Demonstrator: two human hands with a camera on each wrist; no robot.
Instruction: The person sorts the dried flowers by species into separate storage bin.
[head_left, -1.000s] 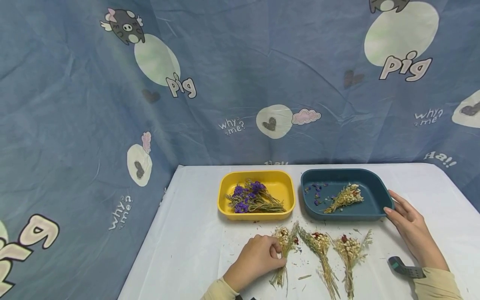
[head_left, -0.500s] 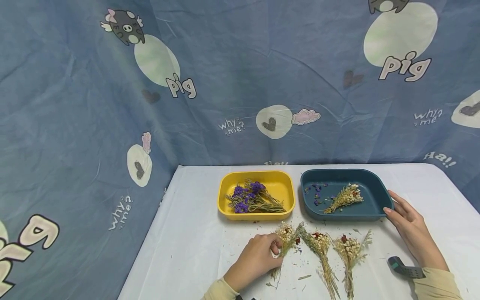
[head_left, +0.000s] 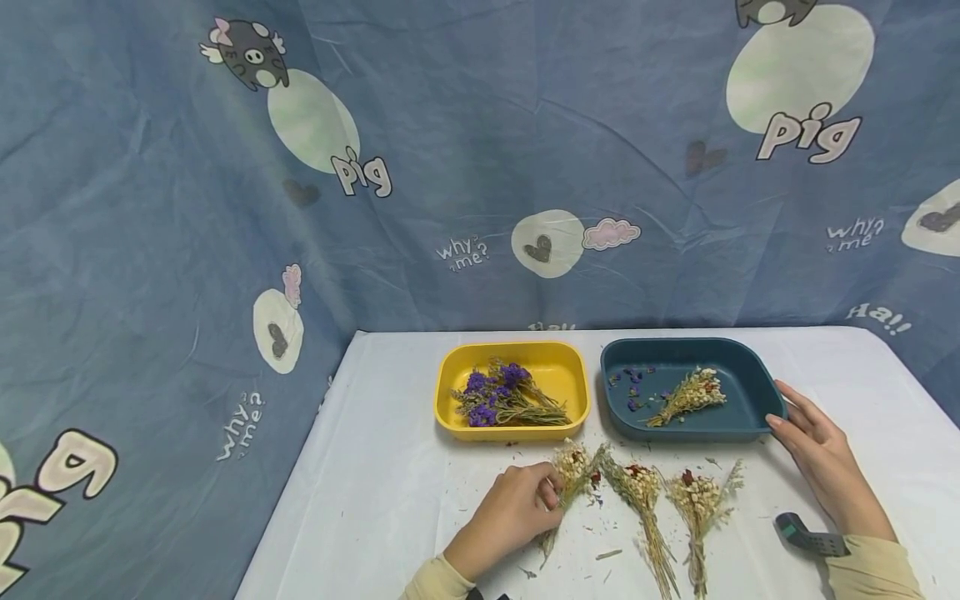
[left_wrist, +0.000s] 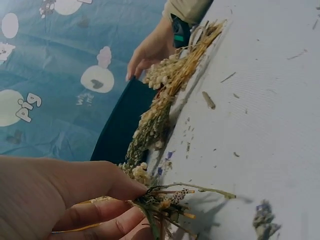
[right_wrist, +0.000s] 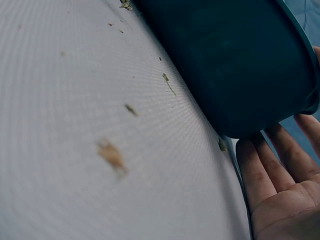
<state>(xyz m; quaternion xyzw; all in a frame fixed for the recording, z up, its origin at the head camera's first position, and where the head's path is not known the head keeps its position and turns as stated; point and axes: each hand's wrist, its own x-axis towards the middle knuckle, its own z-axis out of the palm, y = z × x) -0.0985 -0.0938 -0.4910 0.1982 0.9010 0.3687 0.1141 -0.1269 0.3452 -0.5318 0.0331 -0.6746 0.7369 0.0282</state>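
Note:
My left hand (head_left: pixel 513 504) pinches a small bunch of dried flowers (head_left: pixel 572 467) with cream heads and a few red ones, just above the white table. In the left wrist view, cut stem ends (left_wrist: pixel 185 215) poke out between the thumb and fingers. My right hand (head_left: pixel 821 446) rests against the right end of the dark teal tray (head_left: pixel 738 433), its thumb at the near corner. The right wrist view shows fairly straight fingers (right_wrist: pixel 257 172) touching the tray's outer wall. One dried bunch (head_left: pixel 690 396) and loose purple petals (head_left: pixel 633 387) lie inside that tray.
To the left stands a yellow tray (head_left: pixel 450 429) of purple dried flowers (head_left: pixel 487 396). Two more dried bunches, a middle one (head_left: pixel 641 500) and a right one (head_left: pixel 697 508), lie on the white table (head_left: pixel 360 467). Bits of stem (head_left: pixel 609 554) are scattered about. A patterned blue cloth (head_left: pixel 450 167) hangs behind.
The bunch in my left hand has shifted slightly away from me and tilted, its stems now showing less below the hand. My right hand stays in place at the teal tray.

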